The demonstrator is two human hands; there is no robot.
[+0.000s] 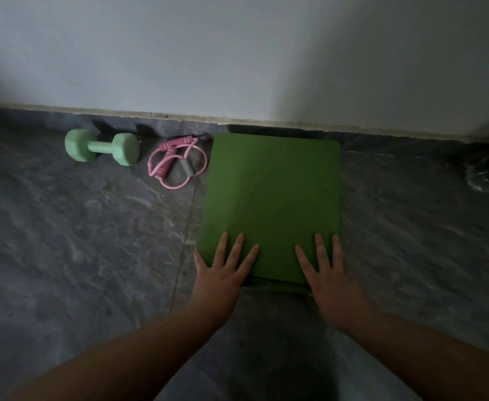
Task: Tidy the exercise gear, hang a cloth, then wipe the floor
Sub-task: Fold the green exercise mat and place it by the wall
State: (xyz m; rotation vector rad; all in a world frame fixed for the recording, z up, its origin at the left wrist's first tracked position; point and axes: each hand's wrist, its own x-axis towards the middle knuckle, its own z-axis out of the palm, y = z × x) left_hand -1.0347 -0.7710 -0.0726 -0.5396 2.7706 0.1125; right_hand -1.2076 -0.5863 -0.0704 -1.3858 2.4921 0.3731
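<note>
Both hands lie flat on the near end of a green exercise mat (270, 198) that rests on the grey stone floor (78, 241), its far edge just short of the wall (237, 53). The left hand (221, 273) presses the near left corner with fingers spread and straight, its outermost finger off the mat's edge on the floor; the right hand (328, 279) presses the near right corner the same way. Neither grip has closed on anything: the fingers are fully extended, palms down, holding nothing. The mat looks folded or stacked, since a second layer shows as a darker lip along the near edge between the wrists. Its long axis runs straight away from the person toward the wall, so any roll or fold would likely go forward along that line, with both hands equally near and sharing the work. To the left of the mat, near the wall, lie a pink resistance band (176, 162) with handles, just beside the mat's far left corner, and farther left a pale green dumbbell (102, 147), lying on its side parallel to the wall. Both seem already gathered, so the mat appears to be the gear in hand.
</note>
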